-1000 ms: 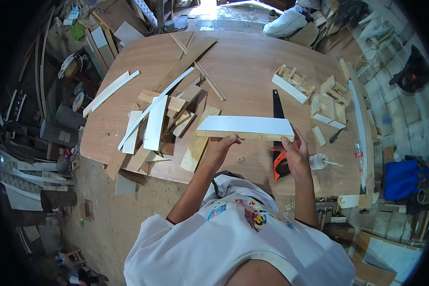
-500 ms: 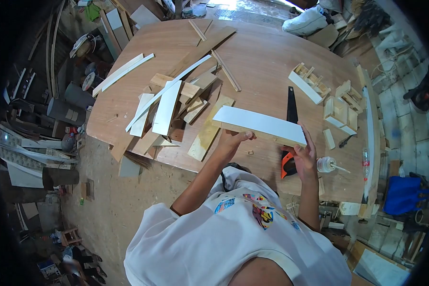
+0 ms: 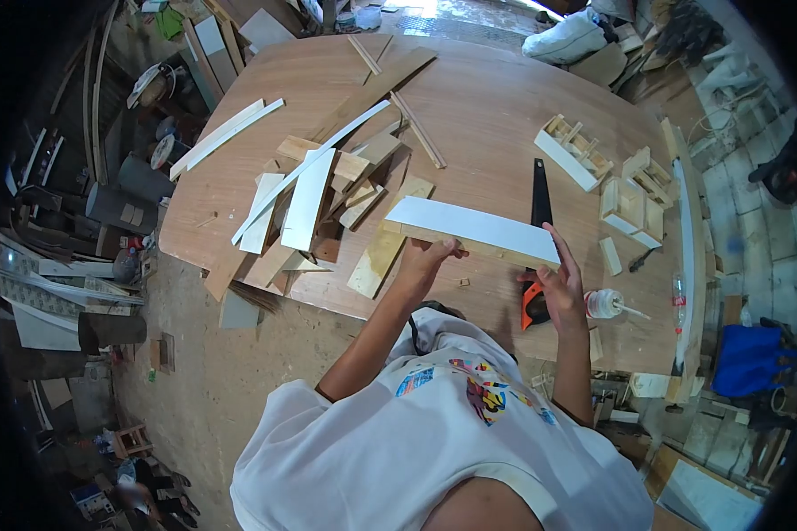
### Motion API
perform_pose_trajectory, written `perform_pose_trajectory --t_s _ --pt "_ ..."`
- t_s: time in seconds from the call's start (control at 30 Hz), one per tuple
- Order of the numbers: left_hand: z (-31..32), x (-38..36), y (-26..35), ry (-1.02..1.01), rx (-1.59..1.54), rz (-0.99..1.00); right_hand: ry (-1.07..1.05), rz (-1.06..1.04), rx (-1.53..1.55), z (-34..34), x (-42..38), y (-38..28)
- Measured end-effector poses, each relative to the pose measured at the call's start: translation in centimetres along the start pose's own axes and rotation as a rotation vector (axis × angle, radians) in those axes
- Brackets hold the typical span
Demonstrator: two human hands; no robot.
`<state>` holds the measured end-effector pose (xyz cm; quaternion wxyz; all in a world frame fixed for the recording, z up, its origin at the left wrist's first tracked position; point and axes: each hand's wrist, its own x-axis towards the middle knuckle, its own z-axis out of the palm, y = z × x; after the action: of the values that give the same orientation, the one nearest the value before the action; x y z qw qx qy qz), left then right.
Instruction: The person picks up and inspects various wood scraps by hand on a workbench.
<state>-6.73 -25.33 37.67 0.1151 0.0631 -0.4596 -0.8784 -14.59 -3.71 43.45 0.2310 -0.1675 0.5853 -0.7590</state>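
Note:
A wooden board with a white top face (image 3: 474, 228) is held level over the near part of the table. Its left end rests in my left hand (image 3: 425, 263), the thumb along the near edge and the other fingers hidden beneath. At the board's right end, my right hand (image 3: 562, 281) grips the corner with fingers and thumb. Beyond and partly behind my right hand lies a handsaw with a black blade (image 3: 541, 195) and an orange-black handle (image 3: 534, 305). A white glue bottle (image 3: 604, 303) with a thin nozzle lies just right of that hand.
A heap of offcuts and white-faced strips (image 3: 310, 199) covers the left of the wooden table (image 3: 487, 106). Small wooden box frames (image 3: 630, 211) stand at the right, near a long white-faced strip (image 3: 687, 257) and a plastic bottle (image 3: 679, 301). A blue bag (image 3: 742, 361) sits beyond the right edge.
Both hands have shifted the board slightly to the left. My right hand's fingers have opened a little along the board's end. The things on the table stay put.

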Motion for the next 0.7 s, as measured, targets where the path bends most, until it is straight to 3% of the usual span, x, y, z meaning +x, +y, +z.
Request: perform_pose_trajectory --t_s 0.7 --pt "0.5 -0.3 0.9 0.028 0.039 -0.004 -0.001 0.022 -0.046 -0.3 -0.7 0.7"
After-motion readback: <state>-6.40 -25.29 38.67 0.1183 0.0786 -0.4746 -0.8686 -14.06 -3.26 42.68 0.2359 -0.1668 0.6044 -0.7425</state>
